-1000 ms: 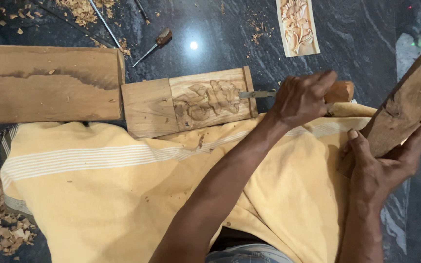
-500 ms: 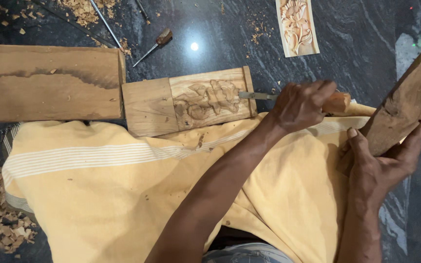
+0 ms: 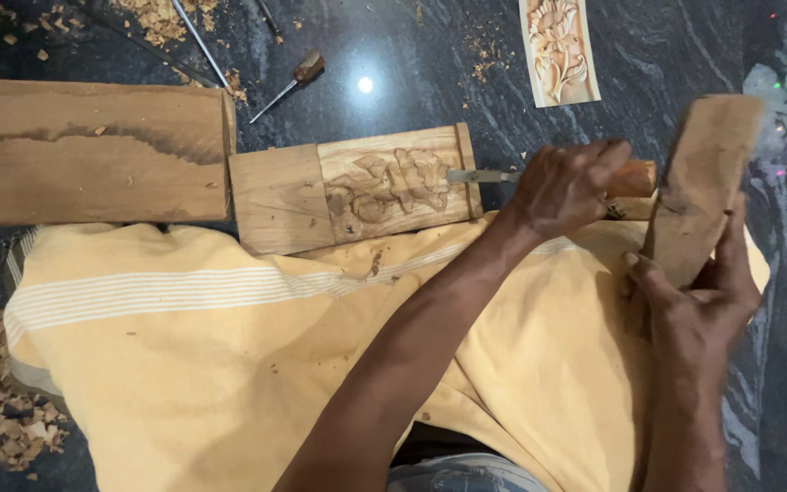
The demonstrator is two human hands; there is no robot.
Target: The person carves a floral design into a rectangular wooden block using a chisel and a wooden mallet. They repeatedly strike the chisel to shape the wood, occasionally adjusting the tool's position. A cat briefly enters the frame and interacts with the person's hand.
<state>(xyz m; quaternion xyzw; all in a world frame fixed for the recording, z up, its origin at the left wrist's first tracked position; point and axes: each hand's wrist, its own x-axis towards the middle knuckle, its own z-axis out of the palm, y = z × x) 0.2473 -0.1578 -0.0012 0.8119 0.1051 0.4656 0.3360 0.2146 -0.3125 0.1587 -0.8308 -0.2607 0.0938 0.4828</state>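
My left hand [image 3: 562, 187] is closed around the orange handle of a chisel [image 3: 485, 176]. The metal blade rests on the right end of a carved wooden panel [image 3: 357, 187] with a floral relief. My right hand [image 3: 699, 314] grips the lower end of a thick wooden block [image 3: 703, 182], held upright just right of the chisel handle's end. The panel lies on the dark stone floor at the edge of a yellow cloth [image 3: 229, 364] over my lap.
A long plank [image 3: 93, 150] lies left of the panel. A finished pale carved piece [image 3: 559, 50] sits at the top. Two loose chisels [image 3: 289, 82] lie at top left. Wood shavings [image 3: 15, 419] are scattered at the bottom left and top left.
The wooden block in my right hand has swung left and more upright, closer to the chisel handle. My left hand has stayed on the chisel with only a slight shift.
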